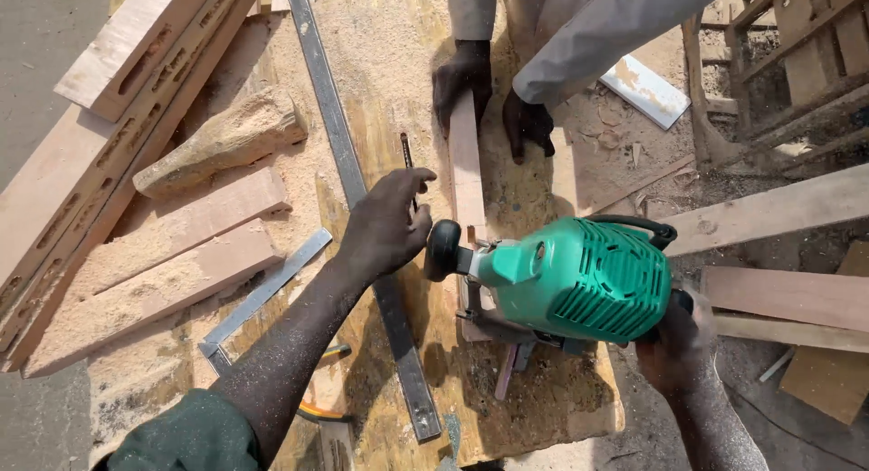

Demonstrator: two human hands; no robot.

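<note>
The right hand (674,349) has its fingers wrapped around the rear handle of a green plastic electric planer (579,276), which sits on a narrow pale wooden strip (466,159). The left hand (385,227) curls its fingers loosely beside the planer's black front knob (443,249). Beyond, a co-worker's two hands (463,77) steady the strip on the sawdust-covered desk (380,55).

left hand (385,225) at knob (443,250) | right hand (677,346) gripping green planer (579,276)

Head-worn view, looking steeply down (close) at workbench (543,417)
</note>
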